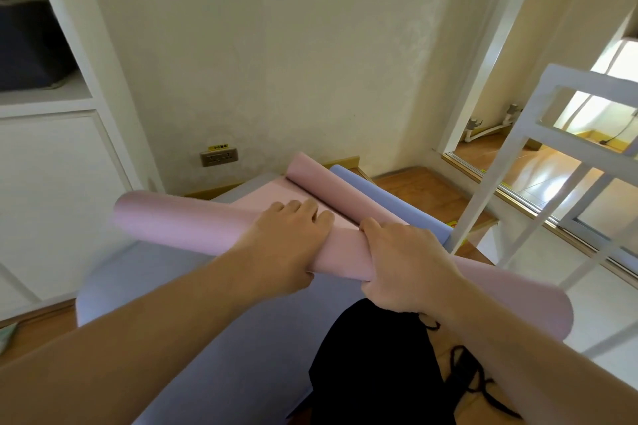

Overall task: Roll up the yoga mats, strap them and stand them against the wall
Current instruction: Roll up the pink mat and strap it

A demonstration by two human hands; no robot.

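Two mats lay stacked on the wooden floor [424, 188], running from the person toward the wall [276, 45]. The blue mat [193, 286], the larger spread, lay flat underneath, its far end curling up near the wall. The pink mat [179, 222] rested on top and was mostly wound into a long roll lying crosswise; a short flat stretch remained ahead of it, ending in a small curl at the far edge. The left hand [283, 245] lay over the roll with its fingers pressed down on the front, and the right hand [407, 266] was wrapped around the roll just beside it, thumb on top. A white chair [538, 148] stood close to the right end of the roll. A black cord [476, 386] lay on the floor near the person's knee; whether it was a strap cannot be told. The step in hand was judged to be rolling the pink mat, nearly complete. The next move would call for pushing the roll forward over the remaining stretch, keeping it tight and its ends level, then binding it.
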